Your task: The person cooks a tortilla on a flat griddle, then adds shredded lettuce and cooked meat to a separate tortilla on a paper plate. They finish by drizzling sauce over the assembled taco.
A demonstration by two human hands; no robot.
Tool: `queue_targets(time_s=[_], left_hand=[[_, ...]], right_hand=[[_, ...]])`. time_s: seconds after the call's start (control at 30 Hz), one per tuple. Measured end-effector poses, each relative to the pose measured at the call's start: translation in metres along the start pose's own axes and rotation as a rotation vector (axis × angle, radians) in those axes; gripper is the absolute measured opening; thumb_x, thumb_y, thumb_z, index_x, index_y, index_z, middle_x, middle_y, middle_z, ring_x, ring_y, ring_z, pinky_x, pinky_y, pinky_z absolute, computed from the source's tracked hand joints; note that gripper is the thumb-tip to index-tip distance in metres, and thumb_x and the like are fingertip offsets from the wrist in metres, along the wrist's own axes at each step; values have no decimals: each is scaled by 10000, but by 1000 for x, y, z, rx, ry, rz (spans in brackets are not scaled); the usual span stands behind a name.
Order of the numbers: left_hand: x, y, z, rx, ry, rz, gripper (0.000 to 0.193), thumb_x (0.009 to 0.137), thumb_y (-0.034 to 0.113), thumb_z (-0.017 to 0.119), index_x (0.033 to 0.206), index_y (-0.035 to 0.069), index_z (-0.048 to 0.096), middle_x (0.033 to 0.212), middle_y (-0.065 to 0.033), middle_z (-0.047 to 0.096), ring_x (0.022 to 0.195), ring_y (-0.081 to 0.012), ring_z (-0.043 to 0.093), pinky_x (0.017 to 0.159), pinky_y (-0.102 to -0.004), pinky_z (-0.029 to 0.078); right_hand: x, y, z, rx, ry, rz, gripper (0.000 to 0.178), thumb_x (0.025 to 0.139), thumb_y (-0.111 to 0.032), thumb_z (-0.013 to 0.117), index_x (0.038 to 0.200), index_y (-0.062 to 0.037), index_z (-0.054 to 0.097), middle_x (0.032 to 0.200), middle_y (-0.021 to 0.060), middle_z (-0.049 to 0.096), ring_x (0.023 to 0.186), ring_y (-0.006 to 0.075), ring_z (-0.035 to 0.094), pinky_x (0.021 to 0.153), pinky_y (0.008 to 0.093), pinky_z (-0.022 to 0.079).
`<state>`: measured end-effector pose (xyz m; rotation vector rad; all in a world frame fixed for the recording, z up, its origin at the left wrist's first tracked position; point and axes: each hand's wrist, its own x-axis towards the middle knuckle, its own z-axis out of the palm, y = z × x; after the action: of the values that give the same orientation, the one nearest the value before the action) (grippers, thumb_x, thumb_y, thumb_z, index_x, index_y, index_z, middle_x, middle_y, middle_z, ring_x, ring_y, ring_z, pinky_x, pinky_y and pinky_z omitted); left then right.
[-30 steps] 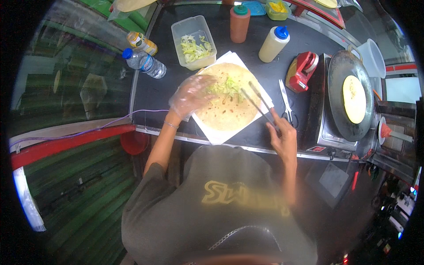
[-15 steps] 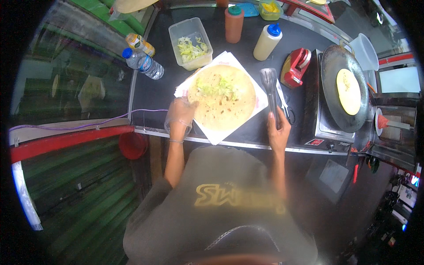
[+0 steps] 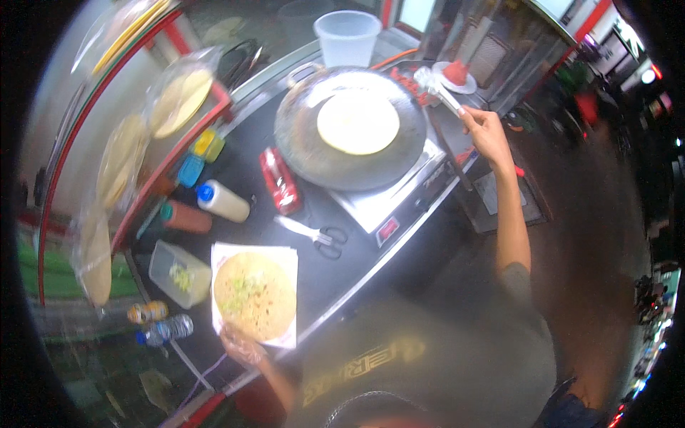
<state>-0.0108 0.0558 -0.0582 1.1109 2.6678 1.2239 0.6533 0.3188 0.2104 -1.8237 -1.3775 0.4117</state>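
My left hand point(image 3: 241, 345), in a clear plastic glove, grips the near left edge of a white paper sheet point(image 3: 289, 255). On that sheet lies a round flatbread point(image 3: 265, 317) with shredded lettuce point(image 3: 246, 287) on it. Out to the right, my right hand point(image 3: 489, 137) is closed around metal tongs point(image 3: 451, 101). The blurred tong tips are beside the right rim of a round black griddle point(image 3: 307, 158), close to a red cone-shaped piece point(image 3: 455, 73) on a white disc. A pale flatbread point(image 3: 358, 123) lies on the griddle.
Scissors point(image 3: 314, 234) and a red dispenser point(image 3: 280, 182) lie between the sheet and the stove point(image 3: 389, 200). Squeeze bottles, one white point(image 3: 225, 202) and one orange-red point(image 3: 187, 217), are near a lettuce tub point(image 3: 163, 271). Drink bottles point(image 3: 170, 329) lie left; a clear bucket point(image 3: 347, 39) stands behind.
My view has swung right toward the griddle. The right hand, with the tongs, has moved from beside the scissors out past the griddle's right side. My left hand has stayed at the sheet.
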Motion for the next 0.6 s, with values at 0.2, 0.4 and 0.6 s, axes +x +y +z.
queue_targets(time_s=[0.2, 0.4, 0.6], left_hand=[[-8, -9, 18, 332, 115, 209, 522, 1123, 448, 531, 1163, -33, 730, 1041, -244, 744, 967, -422, 700, 890, -498, 538], [-14, 14, 14, 214, 114, 39, 501, 1127, 437, 517, 1140, -22, 718, 978, -232, 725, 898, -401, 672, 852, -498, 520], [-9, -6, 18, 210, 107, 156, 505, 1127, 435, 517, 1113, -35, 700, 924, -205, 694, 853, -349, 641, 813, -467, 511]], right_hand=[[70, 153, 20, -2, -342, 212, 531, 1060, -468, 660, 911, 18, 812, 697, 54, 689, 626, 154, 607, 616, 380, 495], [135, 182, 107, 215, -297, 309, 456, 1068, -405, 655, 1016, 19, 818, 704, 88, 705, 679, 195, 658, 682, 416, 526], [133, 135, 115, 94, -31, -49, 354, 1009, -319, 719, 1209, -39, 800, 879, 236, 770, 760, 343, 756, 740, 452, 553]])
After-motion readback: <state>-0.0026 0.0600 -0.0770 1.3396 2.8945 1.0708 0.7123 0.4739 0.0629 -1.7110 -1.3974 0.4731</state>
